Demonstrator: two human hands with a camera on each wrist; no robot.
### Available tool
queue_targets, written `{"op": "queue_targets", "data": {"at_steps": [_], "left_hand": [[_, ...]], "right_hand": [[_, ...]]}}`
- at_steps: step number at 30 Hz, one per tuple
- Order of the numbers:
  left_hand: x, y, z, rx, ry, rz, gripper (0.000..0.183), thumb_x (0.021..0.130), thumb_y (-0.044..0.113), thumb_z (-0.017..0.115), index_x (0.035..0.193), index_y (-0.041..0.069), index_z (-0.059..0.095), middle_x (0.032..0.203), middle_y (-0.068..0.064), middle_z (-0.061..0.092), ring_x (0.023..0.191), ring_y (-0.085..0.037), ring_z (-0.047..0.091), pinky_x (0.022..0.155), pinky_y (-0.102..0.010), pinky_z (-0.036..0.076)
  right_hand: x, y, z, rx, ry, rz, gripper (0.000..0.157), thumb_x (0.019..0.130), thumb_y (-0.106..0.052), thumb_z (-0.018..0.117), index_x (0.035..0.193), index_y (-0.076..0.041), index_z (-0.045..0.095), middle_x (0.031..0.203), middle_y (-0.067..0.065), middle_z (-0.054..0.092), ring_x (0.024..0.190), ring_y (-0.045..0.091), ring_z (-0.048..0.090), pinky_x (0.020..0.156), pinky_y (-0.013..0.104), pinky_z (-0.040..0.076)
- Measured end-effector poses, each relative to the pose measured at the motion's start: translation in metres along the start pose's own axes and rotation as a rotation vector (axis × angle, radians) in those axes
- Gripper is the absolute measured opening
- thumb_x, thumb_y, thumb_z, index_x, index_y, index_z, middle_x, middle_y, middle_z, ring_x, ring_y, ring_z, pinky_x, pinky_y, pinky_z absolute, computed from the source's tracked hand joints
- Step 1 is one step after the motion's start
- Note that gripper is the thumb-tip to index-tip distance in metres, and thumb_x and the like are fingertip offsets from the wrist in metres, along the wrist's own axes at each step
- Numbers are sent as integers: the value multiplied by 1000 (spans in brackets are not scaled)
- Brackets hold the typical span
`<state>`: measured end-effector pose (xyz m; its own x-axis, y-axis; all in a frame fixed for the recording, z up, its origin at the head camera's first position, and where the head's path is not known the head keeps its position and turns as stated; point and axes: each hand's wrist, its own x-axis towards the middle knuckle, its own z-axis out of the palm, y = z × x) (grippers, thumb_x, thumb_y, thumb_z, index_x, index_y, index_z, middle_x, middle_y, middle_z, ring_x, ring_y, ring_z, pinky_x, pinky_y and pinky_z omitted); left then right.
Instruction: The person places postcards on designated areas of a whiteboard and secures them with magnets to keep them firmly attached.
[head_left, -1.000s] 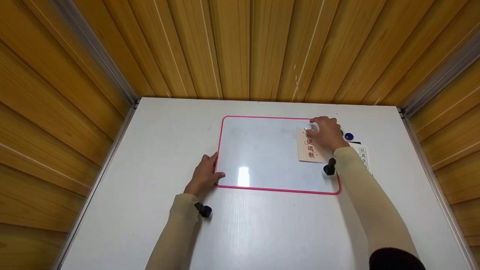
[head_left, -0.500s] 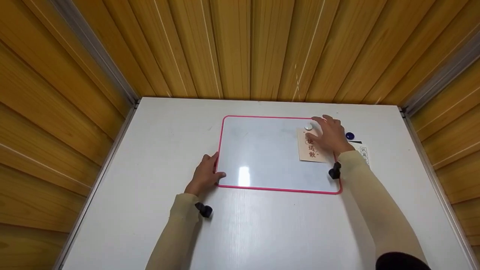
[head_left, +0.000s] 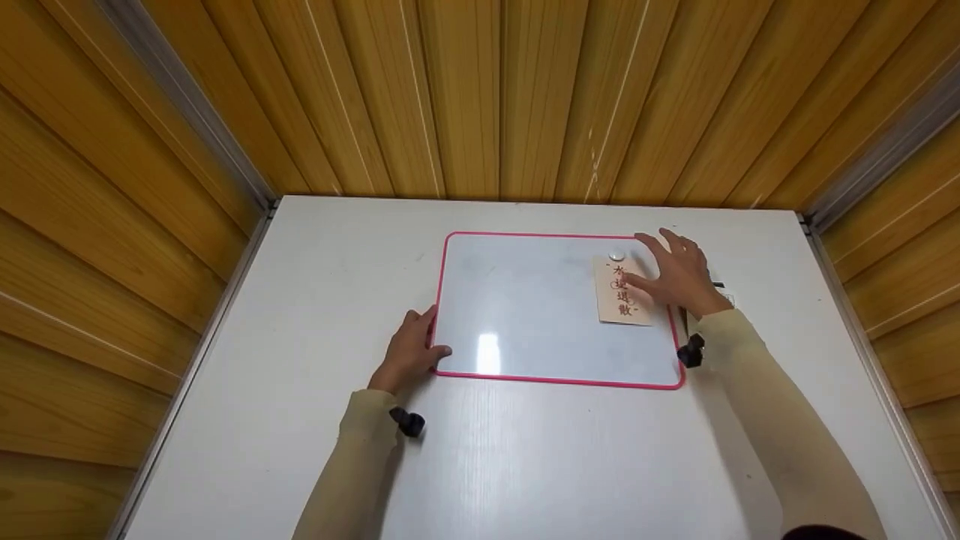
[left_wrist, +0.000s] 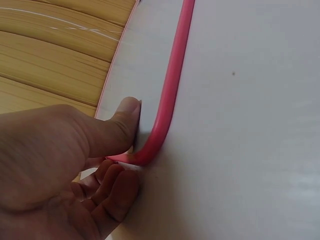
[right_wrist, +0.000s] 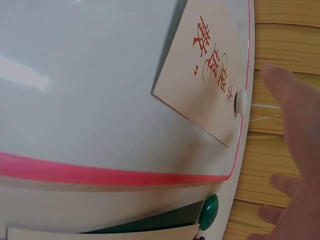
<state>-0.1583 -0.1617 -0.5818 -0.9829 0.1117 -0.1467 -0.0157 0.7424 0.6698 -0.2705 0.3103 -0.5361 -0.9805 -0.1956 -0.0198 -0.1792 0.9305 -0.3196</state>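
A whiteboard (head_left: pixel 517 300) with a pink frame lies on the table. My left hand (head_left: pixel 409 349) grips its left side near the lower corner, thumb over the frame; in the left wrist view, curled fingers sit at the frame's underside. Toward the board's upper right lies a cream paper card (head_left: pixel 611 309) with red Chinese characters. A round white magnet (right_wrist: pixel 241 103) sits at the card's top edge. My right hand (head_left: pixel 681 277) hovers over the board's upper right corner, fingers spread and holding nothing, thumb overlapping the card in the head view.
Right of the board, a green magnet (right_wrist: pixel 208 212) lies by a dark green strip (right_wrist: pixel 155 221) and a pale card (right_wrist: pixel 115 234), largely hidden by my right hand in the head view. Wood-patterned panels (head_left: pixel 465 97) wall the white table (head_left: pixel 337 262) at the back and sides.
My right hand has drawn back to the right from the white magnet, its fingers spreading and uncovering magnet and card. My left hand has stayed on the board's edge.
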Motion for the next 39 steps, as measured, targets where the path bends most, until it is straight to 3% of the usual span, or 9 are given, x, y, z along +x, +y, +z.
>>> {"op": "queue_targets", "data": {"at_steps": [8, 18, 26, 39], "left_hand": [[-1, 0, 1, -22, 8, 4, 87, 87, 22, 82, 159, 12, 35, 108, -9, 49, 93, -23, 49, 87, -38, 45], [-2, 1, 3, -22, 12, 1, 87, 87, 23, 82, 159, 11, 35, 109, -10, 50, 95, -23, 50, 89, -39, 47], [-2, -3, 2, 15, 21, 37, 86, 87, 23, 82, 157, 7, 36, 106, -10, 49, 91, -23, 48, 86, -39, 45], [0, -2, 1, 8, 15, 19, 87, 87, 23, 82, 158, 9, 35, 112, -11, 50, 95, -24, 49, 90, -39, 46]], "right_hand": [[-15, 4, -9, 30, -42, 46, 89, 89, -56, 71, 161, -27, 27, 166, 23, 10, 146, 55, 10, 112, 74, 7], [-33, 11, -19, 56, -34, 54, 92, 87, -54, 74, 161, -27, 27, 166, 23, 7, 145, 57, 10, 110, 76, 10], [-46, 21, -20, 21, -31, 67, 92, 88, -52, 74, 161, -26, 27, 165, 25, 9, 143, 58, 13, 106, 78, 16], [-66, 34, -19, 40, -5, 91, 88, 89, -50, 74, 160, -25, 30, 164, 27, 12, 138, 60, 17, 103, 80, 20]]}}
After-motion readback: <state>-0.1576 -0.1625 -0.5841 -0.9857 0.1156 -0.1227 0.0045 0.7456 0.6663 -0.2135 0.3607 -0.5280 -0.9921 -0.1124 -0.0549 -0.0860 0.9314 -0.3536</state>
